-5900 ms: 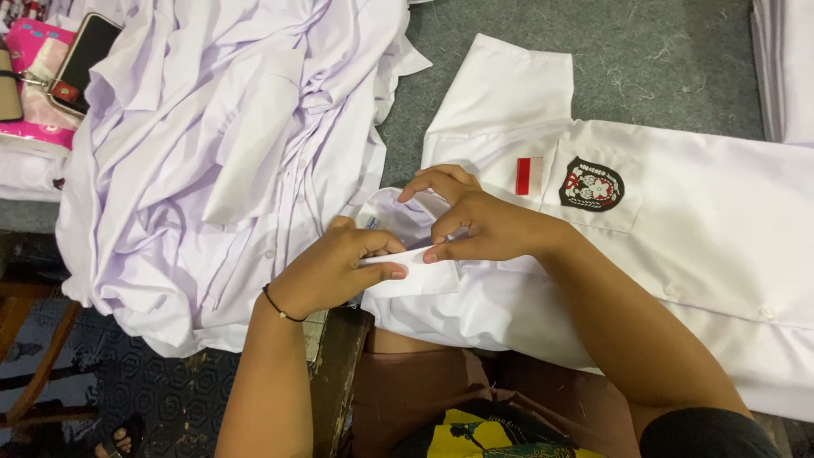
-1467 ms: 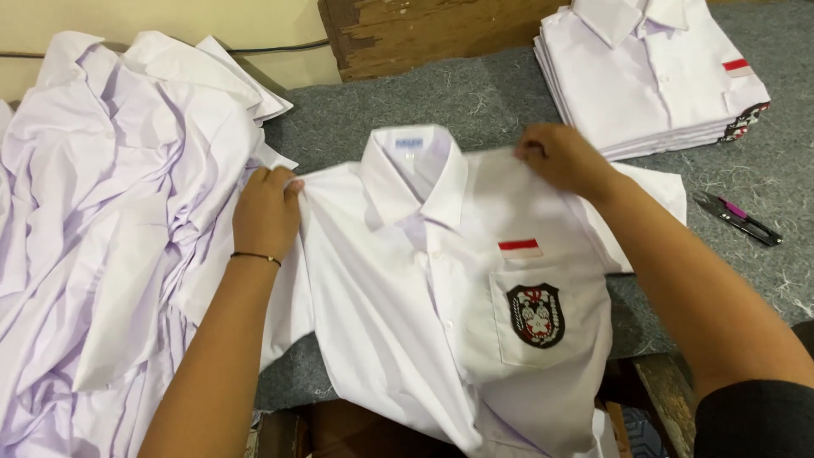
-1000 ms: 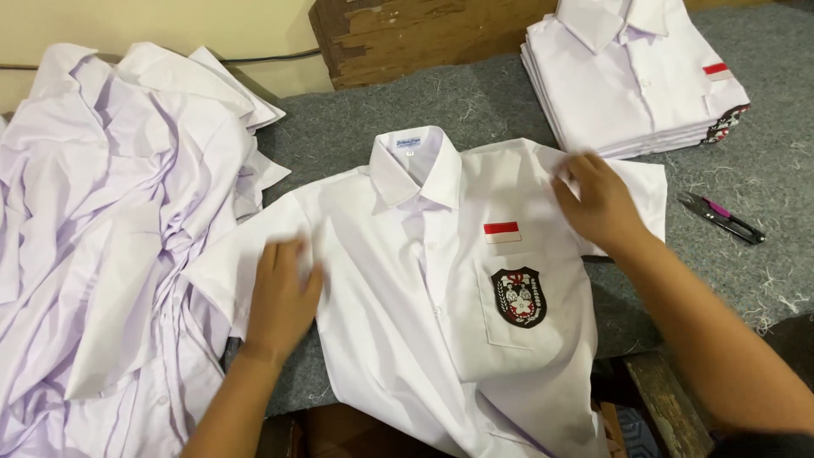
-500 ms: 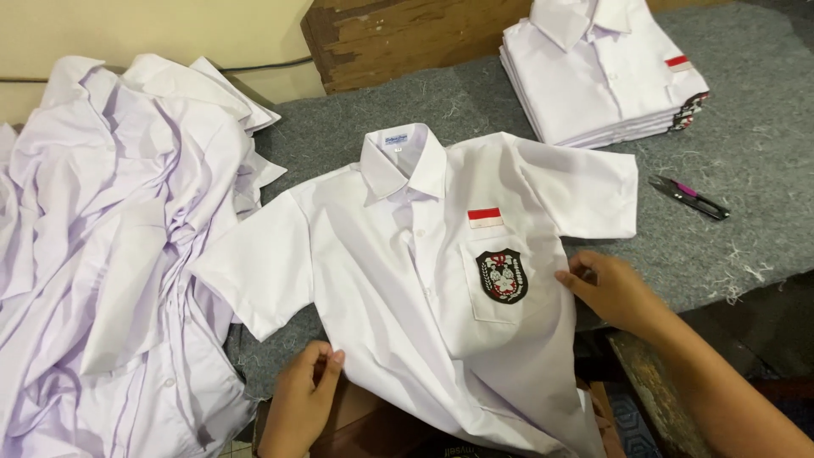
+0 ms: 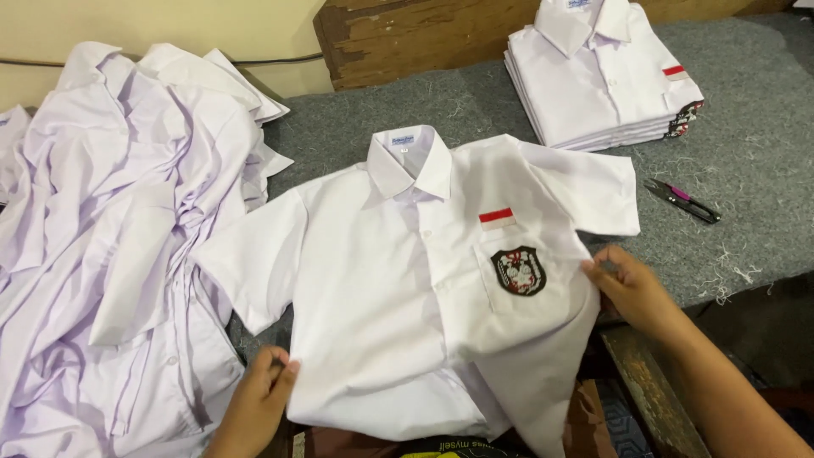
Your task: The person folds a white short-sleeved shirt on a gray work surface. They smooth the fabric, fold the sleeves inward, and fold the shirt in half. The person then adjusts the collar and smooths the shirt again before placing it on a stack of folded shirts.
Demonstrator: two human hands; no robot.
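Shirts lay heaped [image 5: 119, 246] leftward, a folded stack [image 5: 602, 80] and snips [image 5: 682, 201] beyond. Left hand [image 5: 254, 403] and right hand [image 5: 632, 288] each pinched the spread white shirt's [image 5: 407, 314] edges on the grey table [image 5: 339, 140].

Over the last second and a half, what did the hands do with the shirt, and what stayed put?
Both hands slid from the shoulders down the white short-sleeved shirt with the chest badge: the left hand now grips its lower left hem, the right hand its right side edge. The shirt remains face up and spread flat. The folded shirt stack, the loose shirt heap and the pink-handled snips have not moved.
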